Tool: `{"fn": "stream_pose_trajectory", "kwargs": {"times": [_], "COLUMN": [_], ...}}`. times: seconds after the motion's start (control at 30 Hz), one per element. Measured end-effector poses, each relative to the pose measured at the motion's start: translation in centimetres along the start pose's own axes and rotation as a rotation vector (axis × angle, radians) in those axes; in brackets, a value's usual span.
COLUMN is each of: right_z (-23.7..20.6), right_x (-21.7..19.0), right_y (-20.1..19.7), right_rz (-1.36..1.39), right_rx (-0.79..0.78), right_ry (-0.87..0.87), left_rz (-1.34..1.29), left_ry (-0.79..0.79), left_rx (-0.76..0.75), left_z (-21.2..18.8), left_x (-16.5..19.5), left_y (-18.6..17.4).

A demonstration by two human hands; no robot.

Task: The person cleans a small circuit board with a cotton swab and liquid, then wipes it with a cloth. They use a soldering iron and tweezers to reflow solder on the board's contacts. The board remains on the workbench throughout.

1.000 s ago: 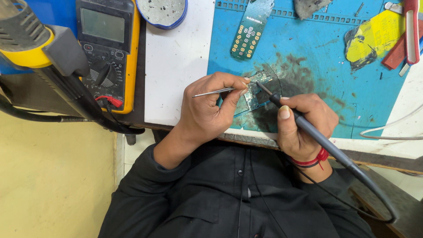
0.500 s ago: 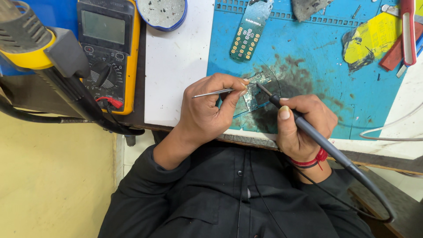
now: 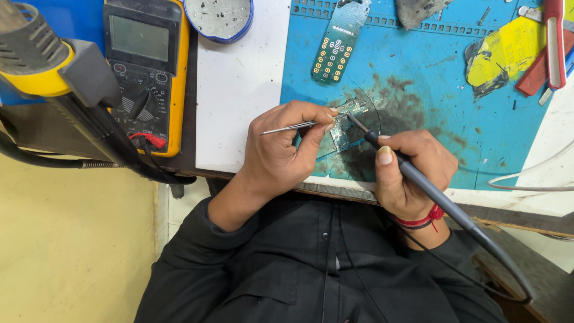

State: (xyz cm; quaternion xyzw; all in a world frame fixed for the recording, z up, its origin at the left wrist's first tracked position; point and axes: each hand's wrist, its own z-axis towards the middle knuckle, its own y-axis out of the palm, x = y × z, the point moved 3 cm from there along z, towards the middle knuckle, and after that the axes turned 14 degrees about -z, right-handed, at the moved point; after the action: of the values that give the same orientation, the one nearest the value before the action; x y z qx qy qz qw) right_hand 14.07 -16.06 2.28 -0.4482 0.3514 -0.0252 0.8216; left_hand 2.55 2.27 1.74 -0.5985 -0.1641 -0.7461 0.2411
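Nearby, keypad board (image 3: pixel 336 43), multimeter (image 3: pixel 146 66), round tin (image 3: pixel 219 18), yellow rag (image 3: pixel 507 52)

Your small circuit board (image 3: pixel 350 122) lies on the mat (image 3: pixel 430 90) near its front edge. A keypad board (image 3: pixel 338 45) lies behind it, the multimeter (image 3: pixel 146 72) at the bench's left edge.

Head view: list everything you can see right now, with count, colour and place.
Circuit board: one, greenish, on mat under both tools.
Keypad board: one, teal, mat top.
Mat: one, blue, stained.
Multimeter: one, yellow-black, left.
Hot-air gun: one, yellow-grey, far left.
Round tin: one, blue-rimmed, top.
Tweezers: one, metal, in left hand.
Soldering iron: one, dark, in right hand.
Left hand: pinching tweezers.
Right hand: red wrist thread.
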Motion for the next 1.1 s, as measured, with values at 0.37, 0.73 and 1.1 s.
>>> {"fn": "stream_pose_trajectory", "kwargs": {"times": [0.37, 0.73, 1.1], "right_z": [-0.08, 0.00, -0.02], "right_x": [0.09, 0.03, 0.11], "right_y": [0.06, 0.03, 0.04], "right_rz": [0.001, 0.003, -0.011], "right_rx": [0.009, 0.012, 0.020], "right_ry": [0.006, -0.004, -0.003], "left_rz": [0.007, 0.006, 0.019], "left_ry": [0.003, 0.002, 0.000], "left_rx": [0.000, -0.001, -0.005], "left_z": [-0.01, 0.05, 0.03], "left_x": [-0.04, -0.04, 0.00], "left_y": [0.01, 0.04, 0.03]}}
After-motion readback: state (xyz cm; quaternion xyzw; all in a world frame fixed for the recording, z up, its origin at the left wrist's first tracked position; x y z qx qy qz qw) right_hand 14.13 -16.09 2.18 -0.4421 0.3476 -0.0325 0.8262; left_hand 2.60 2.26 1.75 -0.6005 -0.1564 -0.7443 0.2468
